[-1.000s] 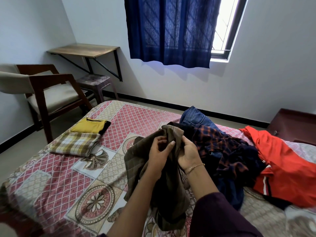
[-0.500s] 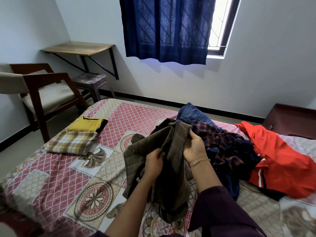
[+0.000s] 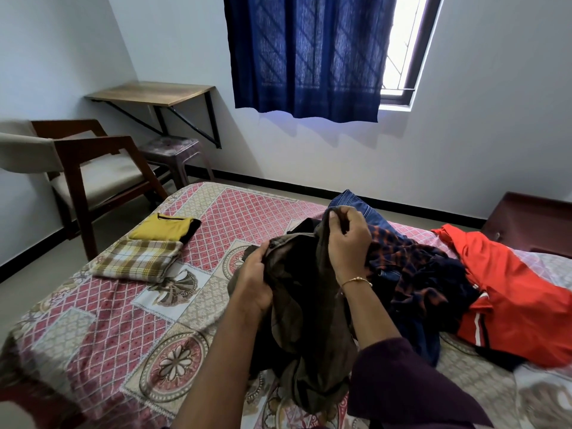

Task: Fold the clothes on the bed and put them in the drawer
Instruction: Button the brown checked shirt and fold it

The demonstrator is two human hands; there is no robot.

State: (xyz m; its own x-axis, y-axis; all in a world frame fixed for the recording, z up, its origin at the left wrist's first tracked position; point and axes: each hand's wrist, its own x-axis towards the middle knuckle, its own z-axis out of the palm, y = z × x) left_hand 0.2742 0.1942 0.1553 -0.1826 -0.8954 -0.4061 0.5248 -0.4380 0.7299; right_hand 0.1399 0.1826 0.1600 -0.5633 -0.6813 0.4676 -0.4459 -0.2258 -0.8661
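Observation:
Both my hands hold a crumpled olive-brown checked garment (image 3: 305, 308) above the bed (image 3: 102, 329). My left hand (image 3: 255, 281) grips its left edge, low down. My right hand (image 3: 348, 239) pinches a fold higher up, with a thin bangle on the wrist. To the right lies an unfolded heap: a dark orange-and-navy plaid shirt (image 3: 414, 274), blue jeans (image 3: 356, 205) behind it, and a red garment (image 3: 513, 298). On the bed's far left corner lie two folded pieces, a yellow one (image 3: 162, 227) and a yellow-brown plaid one (image 3: 139, 260).
A wooden armchair (image 3: 83, 168) stands left of the bed, with a plastic stool (image 3: 173, 150) and a wall-mounted shelf-table (image 3: 151, 94) behind it. A dark wooden bedside unit (image 3: 532, 218) sits at the far right. A blue curtain (image 3: 306, 54) covers the window.
My right hand has risen along the olive garment and now pinches a higher fold. My left hand has shifted left to grip the edge. The camera tilted a little.

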